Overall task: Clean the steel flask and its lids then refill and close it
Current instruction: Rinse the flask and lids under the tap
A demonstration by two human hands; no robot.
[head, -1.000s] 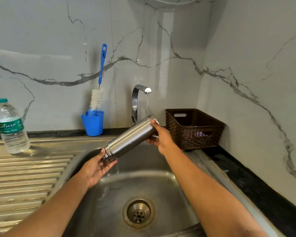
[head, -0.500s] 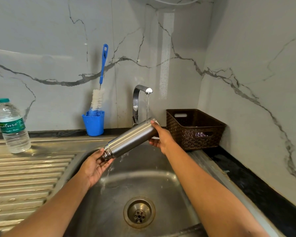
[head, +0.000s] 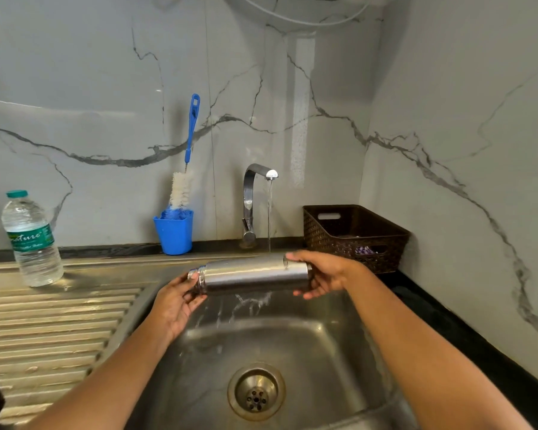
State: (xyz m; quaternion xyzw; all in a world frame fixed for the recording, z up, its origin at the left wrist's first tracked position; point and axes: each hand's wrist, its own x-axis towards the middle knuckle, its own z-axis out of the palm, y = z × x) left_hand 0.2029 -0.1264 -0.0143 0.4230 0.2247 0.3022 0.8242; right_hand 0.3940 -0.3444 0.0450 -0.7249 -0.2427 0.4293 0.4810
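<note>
The steel flask [head: 249,274] lies level, on its side, in the air above the back part of the sink [head: 308,352], held between both hands. Its narrow neck end points left and its flat base points right.

The left hand [head: 176,301] cups the neck end from below, thumb and fingers curled round it. Whether the palm covers the mouth cannot be told. The right hand [head: 326,274] grips the base end, with its fingers laid over the top of the body and the thumb curled underneath.

A thin stream of water [head: 270,212] runs from the tap [head: 250,193] at the back edge of the surface and lands on the flask just left of the right hand's fingers. Water spills off the underside of the flask and splashes down the back wall of the sink. The drain [head: 256,391] sits in the sink floor, well below the flask.

Along the back edge, a blue cup [head: 174,232] stands left of the tap with a bottle brush [head: 180,187] upright in it. A plastic water bottle [head: 31,240] stands at the back of the ribbed draining board [head: 44,330], towards the left edge. A brown woven basket [head: 354,237] sits in the back right corner, just behind the right hand.
</note>
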